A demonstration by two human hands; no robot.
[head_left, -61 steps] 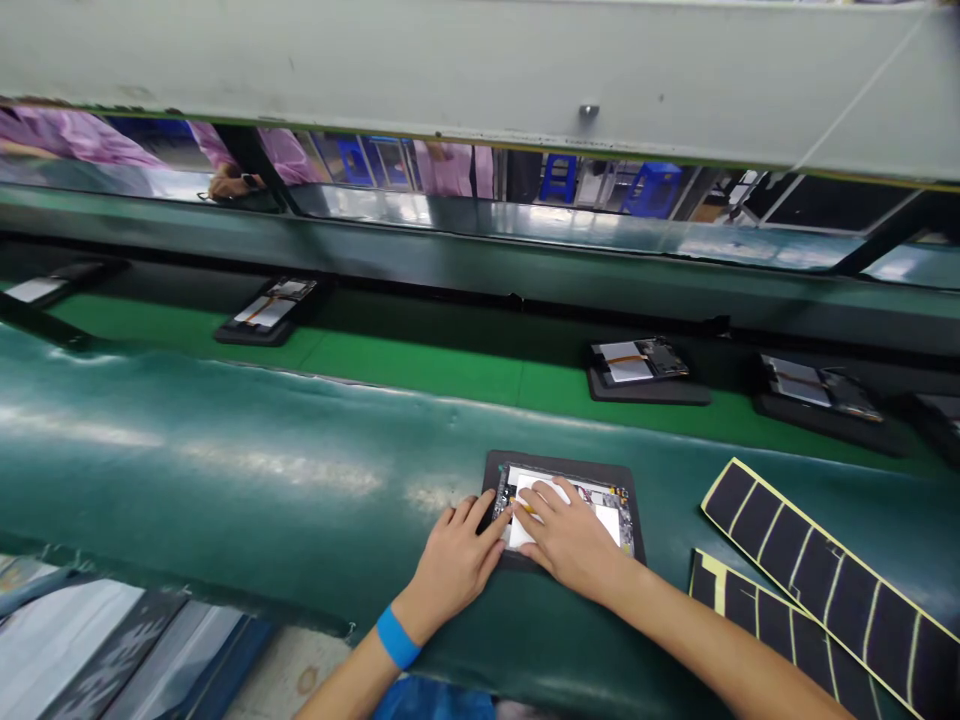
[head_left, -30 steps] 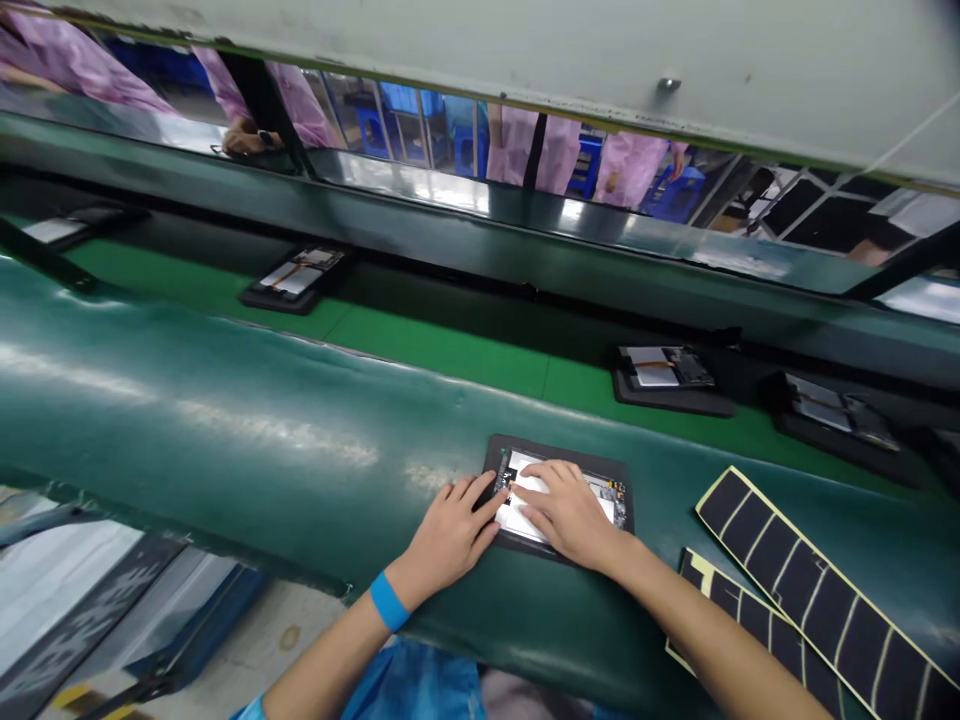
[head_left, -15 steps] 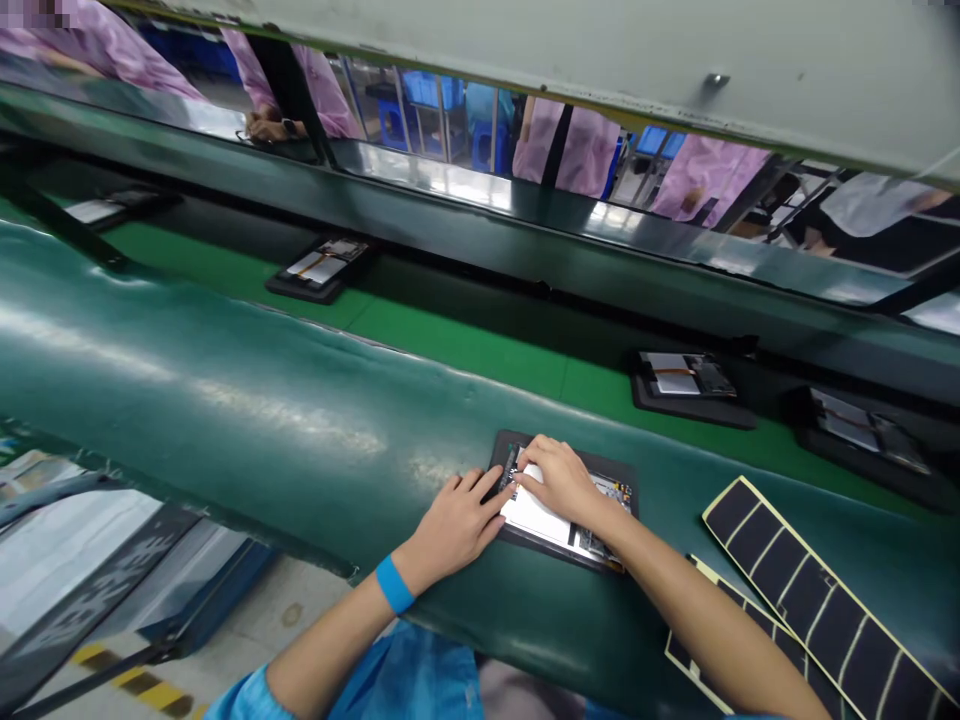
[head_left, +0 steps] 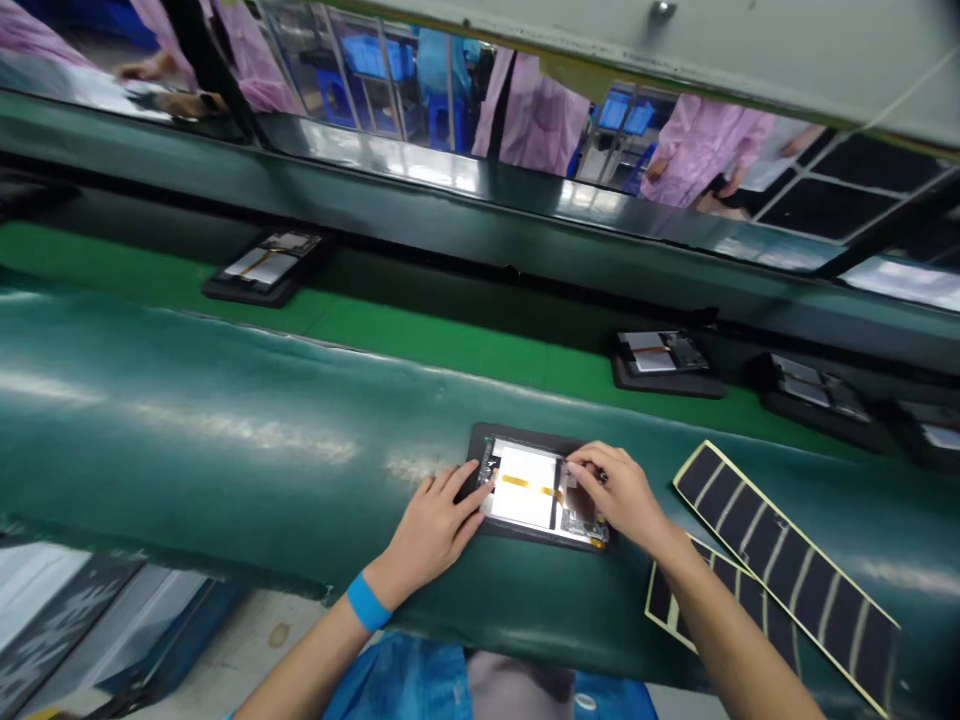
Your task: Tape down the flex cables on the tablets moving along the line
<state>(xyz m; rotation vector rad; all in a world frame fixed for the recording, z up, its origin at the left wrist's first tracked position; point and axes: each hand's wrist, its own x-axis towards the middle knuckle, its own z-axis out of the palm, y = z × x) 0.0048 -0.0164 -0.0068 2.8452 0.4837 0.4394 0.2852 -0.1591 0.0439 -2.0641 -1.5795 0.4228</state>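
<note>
1. One green bench [head_left: 300, 500] runs across the frame from left to right.
2. One pale panel [head_left: 787, 60] fills the upper right, with a single bolt [head_left: 663, 10] on it.
3. One brighter green belt [head_left: 450, 340] crosses mid-frame behind the bench. On it are four opened units [head_left: 664, 355]: one left of the middle, three towards the right; a fifth dark shape [head_left: 30, 192] is cut off by the left edge.
4. Co-workers show along the top: at least four pink coats [head_left: 540, 115], one white garment [head_left: 772, 155], one blue one [head_left: 441, 65].
5. Two blue bins [head_left: 379, 57] stand among them, upper middle.
6. Two sheets [head_left: 787, 570] of dark pieces edged in pale yellow lie at lower right, one partly over the other. The right forearm crosses the lower one.
7. One black tray [head_left: 525, 431] lies on the bench, just right of centre.
8. One tablet [head_left: 536, 508] lies opened on that tray, white block at left, circuit board at right. Any print on it is too small to read.
9. Two hands: the left hand [head_left: 433, 522] has fingers outstretched, unclenched, tips at the tablet's left edge. The right hand [head_left: 619, 490] has bent fingers at its upper right; whether they grip anything I cannot tell.
10. One blue wristband [head_left: 368, 601], left wrist.
11. One orange strip [head_left: 525, 484] across the white block.
</note>
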